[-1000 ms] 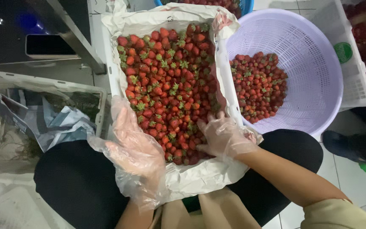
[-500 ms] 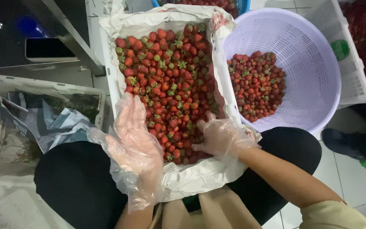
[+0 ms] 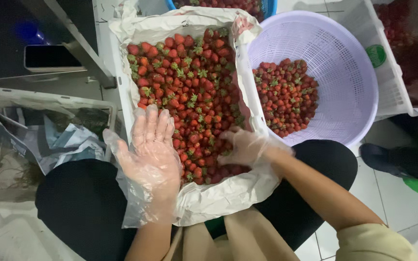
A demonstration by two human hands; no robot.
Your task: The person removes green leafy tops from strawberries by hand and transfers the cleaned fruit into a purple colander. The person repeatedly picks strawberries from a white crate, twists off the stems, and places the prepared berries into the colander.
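A white crate lined with white paper (image 3: 122, 101) rests on my lap, full of red strawberries (image 3: 189, 82). My left hand (image 3: 153, 150), in a loose clear plastic glove, lies flat and open over the crate's near left part, fingers spread above the berries. My right hand (image 3: 245, 147), also gloved, is curled down among the strawberries at the near right; whether it holds one is hidden. To the right a lilac perforated basket (image 3: 344, 58) holds a smaller heap of strawberries (image 3: 286, 94).
A box with crumpled paper and plastic (image 3: 49, 140) stands at the left. A white crate with dark fruit (image 3: 402, 43) is at the far right, a blue tub of strawberries (image 3: 218, 4) at the top. A dark shoe (image 3: 397, 162) rests on the tiled floor.
My left hand has moved up and onto the crate, flattening over the berries. My right hand stays working in the near right of the crate.
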